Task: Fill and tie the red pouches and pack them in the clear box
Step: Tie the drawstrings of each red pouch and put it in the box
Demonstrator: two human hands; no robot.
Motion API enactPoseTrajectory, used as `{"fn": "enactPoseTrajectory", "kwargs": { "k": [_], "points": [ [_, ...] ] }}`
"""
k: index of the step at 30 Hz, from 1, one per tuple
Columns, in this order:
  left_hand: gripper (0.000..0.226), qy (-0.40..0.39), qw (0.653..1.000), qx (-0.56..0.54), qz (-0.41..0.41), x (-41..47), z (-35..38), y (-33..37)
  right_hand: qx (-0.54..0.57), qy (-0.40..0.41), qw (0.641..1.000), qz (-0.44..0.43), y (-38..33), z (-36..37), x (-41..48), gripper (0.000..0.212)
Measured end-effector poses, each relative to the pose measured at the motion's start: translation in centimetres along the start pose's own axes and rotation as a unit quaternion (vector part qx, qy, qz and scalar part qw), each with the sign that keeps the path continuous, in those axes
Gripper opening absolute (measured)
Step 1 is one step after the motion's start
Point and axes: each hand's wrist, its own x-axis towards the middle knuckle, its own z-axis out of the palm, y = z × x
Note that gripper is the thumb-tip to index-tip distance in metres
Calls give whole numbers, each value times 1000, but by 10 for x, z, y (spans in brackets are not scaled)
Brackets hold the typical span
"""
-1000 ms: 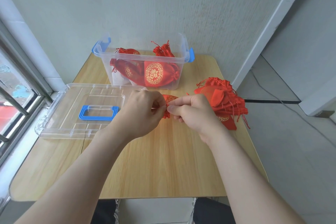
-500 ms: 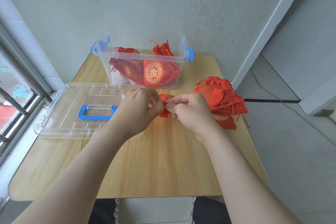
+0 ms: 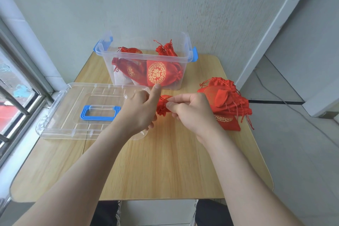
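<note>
A small red pouch is held between both hands above the middle of the wooden table. My left hand grips its left side, thumb pointing up. My right hand pinches its gathered neck between thumb and fingers. The clear box with blue latches stands at the back of the table. It holds several red pouches with gold print. A pile of loose red pouches lies at the right, behind my right hand.
The clear lid with a blue handle lies flat on the table's left side, under my left wrist. A window frame runs along the left. The wall stands right behind the box. A cable crosses the floor at right.
My hands have drawn slightly apart, more of the pouch's gathered neck shows between them, and my left thumb has lifted upright.
</note>
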Motion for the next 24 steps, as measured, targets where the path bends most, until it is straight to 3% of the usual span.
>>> {"fn": "enactPoseTrajectory", "kwargs": {
  "k": [9, 14, 18, 24],
  "points": [
    [49, 56, 980, 104, 157, 9, 8, -13, 7, -53, 998, -21, -2, -2, -4, 12],
    [52, 68, 967, 183, 166, 15, 3, -19, -89, -25, 993, -71, 6, -4, 3, 12],
    [56, 71, 960, 209, 172, 16, 5, -21, -203, 8, 972, -122, 8, -2, 1, 8],
    [59, 66, 957, 237, 154, 16, 1, -22, -285, 16, 944, -168, 9, -5, -1, 8]
  ]
}}
